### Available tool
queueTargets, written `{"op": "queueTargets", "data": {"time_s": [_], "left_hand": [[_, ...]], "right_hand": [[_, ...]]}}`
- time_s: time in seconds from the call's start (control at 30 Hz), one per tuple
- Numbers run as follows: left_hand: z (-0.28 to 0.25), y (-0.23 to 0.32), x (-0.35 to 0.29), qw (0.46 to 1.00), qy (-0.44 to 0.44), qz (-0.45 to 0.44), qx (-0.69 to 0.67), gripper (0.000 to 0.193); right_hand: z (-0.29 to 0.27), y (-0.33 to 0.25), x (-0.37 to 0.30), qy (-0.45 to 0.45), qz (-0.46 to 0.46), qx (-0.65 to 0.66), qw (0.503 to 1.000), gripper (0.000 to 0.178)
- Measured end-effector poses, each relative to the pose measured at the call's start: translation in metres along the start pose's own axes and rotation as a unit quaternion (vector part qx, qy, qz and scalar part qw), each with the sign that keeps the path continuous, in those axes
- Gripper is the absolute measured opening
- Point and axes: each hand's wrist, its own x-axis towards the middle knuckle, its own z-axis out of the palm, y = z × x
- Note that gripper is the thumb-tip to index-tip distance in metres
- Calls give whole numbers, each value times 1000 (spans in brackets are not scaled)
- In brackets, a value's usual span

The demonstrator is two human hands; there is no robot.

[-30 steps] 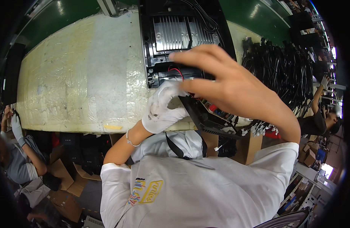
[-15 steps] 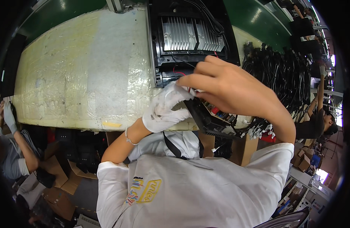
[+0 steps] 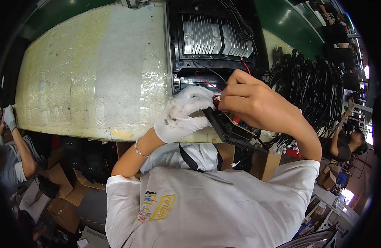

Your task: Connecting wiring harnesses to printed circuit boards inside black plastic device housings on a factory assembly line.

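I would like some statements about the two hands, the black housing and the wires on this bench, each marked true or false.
1. The left hand wears a white glove. True.
2. The right hand is gloved too. False: it is bare.
3. A finned metal heat sink sits in the black housing on the bench. True.
4. The right hand's fingertips pinch at red wires beside the left hand. True.
5. The bundles of black cables lie at the person's left. False: they lie at the right.
6. The padded bench top is blue. False: it is pale yellow under clear wrap.
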Motion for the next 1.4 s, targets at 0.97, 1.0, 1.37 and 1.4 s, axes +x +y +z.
{"op": "queueTargets", "data": {"time_s": [0.97,1.0,1.37,1.4], "left_hand": [[-53,82,47,845,193,238,437,33],[-68,77,59,783,198,240,539,34],[-68,73,58,919,96,-92,371,86],[-72,80,55,912,93,-82,390,96]], "right_hand": [[-75,-49,-63,265,53,-227,936,31],[-85,-29,-44,273,71,-266,922,27],[-52,129,39,430,105,-234,865,15],[-54,114,25,396,145,-274,864,18]]}}
